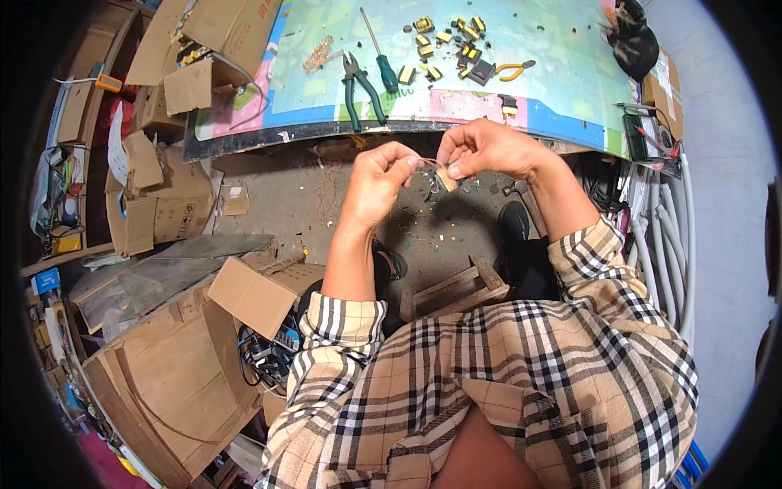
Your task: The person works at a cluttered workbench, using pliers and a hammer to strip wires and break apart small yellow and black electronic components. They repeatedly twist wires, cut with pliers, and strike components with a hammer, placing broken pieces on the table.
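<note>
In front of the table, my left hand [376, 181] is closed, its thumb and fingertips pinching a thin copper-coloured wire [427, 161]. My right hand [482, 153] is closed on a small tan part [447, 180] with dark bits and wires attached, just right of my left fingertips. Its exact kind is too small to tell. Above my hands on the table lie large green-handled pliers [357, 91], a green-handled screwdriver [386, 72], small yellow-handled pliers [515, 68] and several yellow-and-black transformer-like parts [423, 26].
The table [309, 122] has a dark front edge and holds a dark cat [631, 45]. Cardboard boxes [179, 204] and wooden boards [155, 383] crowd the left. A meter [643, 134] and grey conduits [672, 253] are at right. A wooden stool [452, 293] stands below my hands.
</note>
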A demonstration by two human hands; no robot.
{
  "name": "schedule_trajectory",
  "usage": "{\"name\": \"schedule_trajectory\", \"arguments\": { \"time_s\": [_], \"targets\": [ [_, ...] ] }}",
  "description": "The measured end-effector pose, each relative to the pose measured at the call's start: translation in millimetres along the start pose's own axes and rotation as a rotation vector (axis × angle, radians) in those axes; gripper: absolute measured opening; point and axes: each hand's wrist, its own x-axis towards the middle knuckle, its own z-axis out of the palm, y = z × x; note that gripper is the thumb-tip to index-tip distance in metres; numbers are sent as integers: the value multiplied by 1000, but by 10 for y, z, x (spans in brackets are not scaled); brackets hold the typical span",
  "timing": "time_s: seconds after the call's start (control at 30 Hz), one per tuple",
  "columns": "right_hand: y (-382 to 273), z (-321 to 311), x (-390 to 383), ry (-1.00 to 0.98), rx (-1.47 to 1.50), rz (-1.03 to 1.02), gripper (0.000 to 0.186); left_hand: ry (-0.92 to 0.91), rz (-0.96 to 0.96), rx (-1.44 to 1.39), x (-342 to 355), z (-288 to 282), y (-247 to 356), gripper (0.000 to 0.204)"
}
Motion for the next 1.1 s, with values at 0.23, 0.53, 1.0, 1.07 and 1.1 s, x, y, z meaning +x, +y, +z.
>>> {"name": "schedule_trajectory", "arguments": {
  "time_s": [0.23,0.53,1.0,1.07,1.1],
  "targets": [
    [158,-130,105,482,444,-136,17,-49,-117,-39,-91,113,25,13],
    [-34,-64,-91,54,-249,12,15,61,-121,-134,-96,-197,137,13],
    [98,96,50,653,-984,-549,21,120,39,-150,-247,-101,326,15],
    [69,109,61,750,-1022,-508,21,-10,47,-57,-341,-58,403,14],
    [104,78,63,789,-929,-475,21,-54,60,-20,-357,-13,375,14]
  ]
}}
